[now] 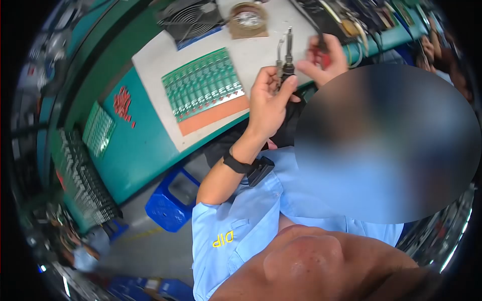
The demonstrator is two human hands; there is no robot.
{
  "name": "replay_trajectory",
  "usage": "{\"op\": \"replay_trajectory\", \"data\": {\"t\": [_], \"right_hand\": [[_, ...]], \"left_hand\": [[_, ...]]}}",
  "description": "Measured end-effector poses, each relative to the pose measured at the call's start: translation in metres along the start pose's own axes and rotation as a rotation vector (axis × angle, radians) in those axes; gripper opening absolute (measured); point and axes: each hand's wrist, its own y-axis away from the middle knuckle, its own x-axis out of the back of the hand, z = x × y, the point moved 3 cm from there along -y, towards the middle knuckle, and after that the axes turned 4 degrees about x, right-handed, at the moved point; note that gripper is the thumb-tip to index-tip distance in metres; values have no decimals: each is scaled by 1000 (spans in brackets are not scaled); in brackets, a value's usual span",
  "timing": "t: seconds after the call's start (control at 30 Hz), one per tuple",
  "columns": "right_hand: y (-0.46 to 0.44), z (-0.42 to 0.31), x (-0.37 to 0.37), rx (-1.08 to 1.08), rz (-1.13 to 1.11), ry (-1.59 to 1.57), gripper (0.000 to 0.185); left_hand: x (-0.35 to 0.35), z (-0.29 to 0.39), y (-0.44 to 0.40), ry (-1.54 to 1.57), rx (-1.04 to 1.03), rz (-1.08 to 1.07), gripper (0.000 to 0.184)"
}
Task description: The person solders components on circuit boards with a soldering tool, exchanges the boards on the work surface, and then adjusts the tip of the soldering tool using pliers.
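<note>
Soldering tool (288, 56), head view: held above the near edge of the workbench (143, 163); slim metal tip, dark handle, thin tube alongside.
Long axis: from the left palm out toward the workbench's far edge, tip leading.
Left hand (268, 108): nearer of the two; fingers and thumb clamped around the handle, tip projecting beyond them.
Right hand (329, 62): just right of the tool; fingers curled on a red-and-black item (322, 58), blurred, kind unclear; thumb near the tool, contact cannot be told.
Circuit panel (203, 83): left of the tool, apart, on an orange pad (211, 119) by the near edge of the white sheet (150, 62).
Red parts (121, 103): loose pile beyond the sheet's left edge.
Second panel (98, 129): toward the workbench's left end.
Fan (198, 22), reel (247, 20): side by side, far edge of the sheet.
</note>
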Motion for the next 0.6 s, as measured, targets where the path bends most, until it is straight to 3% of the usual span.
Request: {"op": "replay_trajectory", "data": {"t": [0.13,0.4,0.5,0.6], "right_hand": [[-6,18,1,-58,26,68,46],[-8,16,0,-63,-57,59,44],[-4,26,13,-65,6,158,44],[-1,11,10,-51,-19,194,46]], "left_hand": [[5,-2,5,33,77,39,26],[6,-1,10,-3,-23,26,25],[7,16,14,-11,-78,44,25],[10,9,7,-6,-30,58,25]]}}
